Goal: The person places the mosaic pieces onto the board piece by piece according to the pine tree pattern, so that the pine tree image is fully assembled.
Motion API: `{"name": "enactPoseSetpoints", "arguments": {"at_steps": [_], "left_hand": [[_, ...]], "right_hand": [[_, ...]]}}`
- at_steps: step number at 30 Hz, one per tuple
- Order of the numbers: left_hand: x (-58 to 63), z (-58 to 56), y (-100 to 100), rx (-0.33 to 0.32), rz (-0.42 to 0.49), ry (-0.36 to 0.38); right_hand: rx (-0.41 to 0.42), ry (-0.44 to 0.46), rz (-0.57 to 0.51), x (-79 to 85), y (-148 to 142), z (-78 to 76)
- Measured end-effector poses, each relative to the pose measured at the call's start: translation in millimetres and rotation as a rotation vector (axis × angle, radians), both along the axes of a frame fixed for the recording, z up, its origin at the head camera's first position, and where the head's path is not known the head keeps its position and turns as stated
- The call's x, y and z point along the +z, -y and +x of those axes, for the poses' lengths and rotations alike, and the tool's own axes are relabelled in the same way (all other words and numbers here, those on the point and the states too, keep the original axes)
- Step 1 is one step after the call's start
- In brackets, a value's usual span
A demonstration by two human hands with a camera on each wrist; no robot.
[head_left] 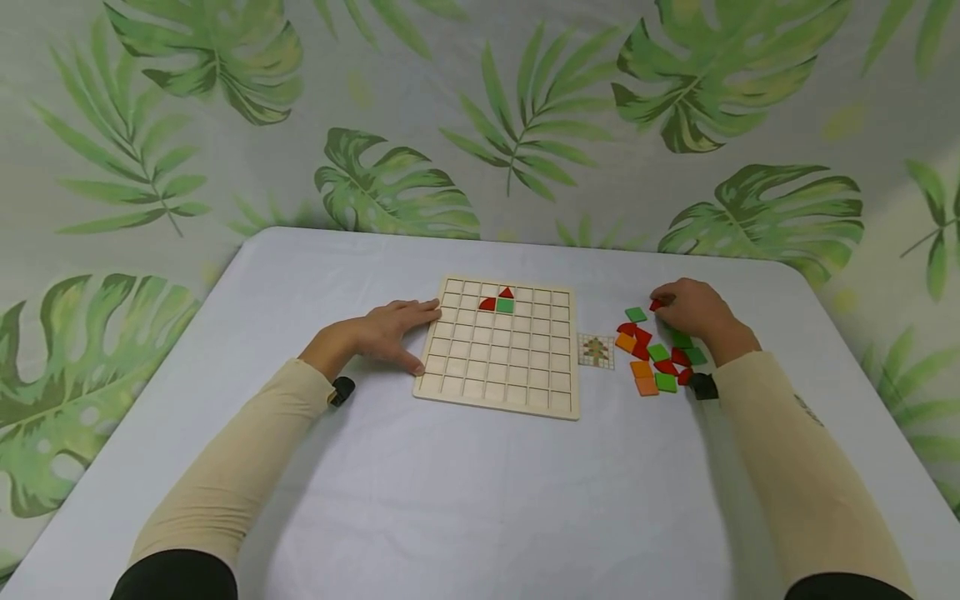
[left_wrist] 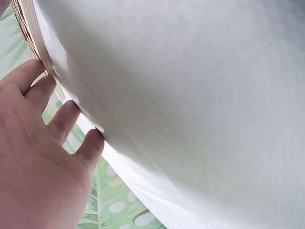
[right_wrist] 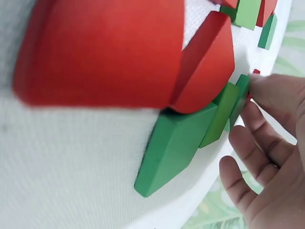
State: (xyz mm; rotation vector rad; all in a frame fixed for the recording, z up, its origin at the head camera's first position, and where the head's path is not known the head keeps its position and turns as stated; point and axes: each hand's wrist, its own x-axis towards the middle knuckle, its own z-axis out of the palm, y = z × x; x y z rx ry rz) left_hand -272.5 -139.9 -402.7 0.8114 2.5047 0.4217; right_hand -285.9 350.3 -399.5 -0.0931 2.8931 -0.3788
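Note:
A pale wooden grid board [head_left: 480, 362] lies flat on the table. Near its top sit a red triangle [head_left: 506, 292], a green square [head_left: 505, 306] right below it, and a red rounded piece [head_left: 487, 304] left of the square. With fingers spread, my left hand [head_left: 386, 329] touches the board's left edge; in the left wrist view its fingertips [left_wrist: 90, 140] meet the table and board side. My right hand [head_left: 693, 308] pinches a small red piece [head_left: 656, 305] between thumb and finger, partly hidden, at the far side of the loose pieces.
Loose red, green [head_left: 665, 382] and orange pieces [head_left: 647, 386] lie scattered right of the board, some overlapping. Between them and the board is a small pattern card [head_left: 596, 352]. A leaf-patterned cloth [head_left: 397, 183] hangs behind the white-covered table [head_left: 487, 500].

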Motion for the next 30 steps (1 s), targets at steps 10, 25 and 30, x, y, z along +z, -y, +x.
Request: {"name": "enactPoseSetpoints", "arguments": {"at_steps": [10,25,30], "left_hand": [[0.1,0.1,0.0,0.004,-0.008,-0.004],[-1.5,-0.2,0.6,0.002,0.005,0.0],[-1.4,-0.5,0.7,-0.004,0.006,-0.005]], "right_hand": [[-0.025,0.002,-0.02,-1.8,-2.2,0.1],[-0.026,-0.088,-0.092,-7.0,-4.5,5.1],[0.019,-0.116,-0.106,1.9,7.3,4.6]]}}
